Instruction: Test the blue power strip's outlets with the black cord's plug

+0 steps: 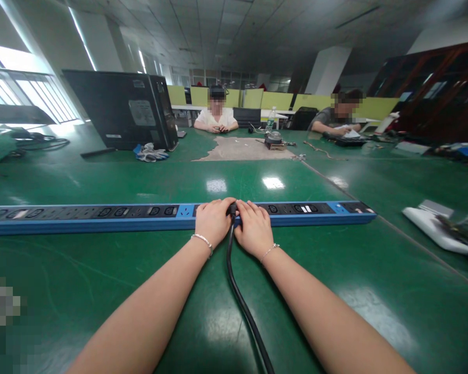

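I have left hand (pixel 214 222) and right hand (pixel 256 229) curled on the blue power strip (pixel 140 224), flanking the black plug (pixel 233 210) at it; can't tell remotely if either grips. Cable (pixel 238 292) lies nearside of strip, gloves (pixel 151 152) beyond.

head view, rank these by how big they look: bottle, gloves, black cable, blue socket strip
1. blue socket strip, though hands cover part of it
2. black cable, running out of the picture
3. gloves
4. bottle

The gloves and bottle are farther off, so they look smaller.
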### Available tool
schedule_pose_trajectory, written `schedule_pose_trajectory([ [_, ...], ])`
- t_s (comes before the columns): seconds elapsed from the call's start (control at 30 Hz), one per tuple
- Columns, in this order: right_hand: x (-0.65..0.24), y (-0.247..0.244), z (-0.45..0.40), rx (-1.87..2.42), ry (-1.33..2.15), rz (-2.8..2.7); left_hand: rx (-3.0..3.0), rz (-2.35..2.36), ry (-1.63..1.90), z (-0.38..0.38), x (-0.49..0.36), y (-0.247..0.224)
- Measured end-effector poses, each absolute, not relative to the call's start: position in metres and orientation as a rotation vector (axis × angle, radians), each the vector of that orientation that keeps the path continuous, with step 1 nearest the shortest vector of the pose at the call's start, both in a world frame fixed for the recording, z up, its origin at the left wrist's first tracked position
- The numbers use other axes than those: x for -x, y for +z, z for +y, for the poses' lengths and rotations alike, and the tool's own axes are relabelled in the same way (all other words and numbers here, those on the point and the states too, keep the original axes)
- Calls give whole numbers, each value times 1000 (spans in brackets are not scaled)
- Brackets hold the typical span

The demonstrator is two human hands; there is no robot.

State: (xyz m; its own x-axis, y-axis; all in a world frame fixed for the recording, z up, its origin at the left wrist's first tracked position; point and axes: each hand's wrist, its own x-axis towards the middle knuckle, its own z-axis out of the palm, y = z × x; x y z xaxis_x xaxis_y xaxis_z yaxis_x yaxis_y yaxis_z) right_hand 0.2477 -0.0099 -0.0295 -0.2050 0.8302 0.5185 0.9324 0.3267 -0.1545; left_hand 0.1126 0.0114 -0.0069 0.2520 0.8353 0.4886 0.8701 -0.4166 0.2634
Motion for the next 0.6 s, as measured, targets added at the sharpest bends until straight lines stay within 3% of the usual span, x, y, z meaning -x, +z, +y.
schedule_pose_trajectory([
  [0.17,-247,-29,-9,1541,-247,-2077,2418,-1614,-1052,12,-116,-13],
  [0.33,-247,-30,-9,1552,-259,-2091,2219,-1633,-1529,13,-111,2],
  [0.6,-249,-32,-9,1537,-263,-2078,2038,-2103,-1412,24,-23,20],
])
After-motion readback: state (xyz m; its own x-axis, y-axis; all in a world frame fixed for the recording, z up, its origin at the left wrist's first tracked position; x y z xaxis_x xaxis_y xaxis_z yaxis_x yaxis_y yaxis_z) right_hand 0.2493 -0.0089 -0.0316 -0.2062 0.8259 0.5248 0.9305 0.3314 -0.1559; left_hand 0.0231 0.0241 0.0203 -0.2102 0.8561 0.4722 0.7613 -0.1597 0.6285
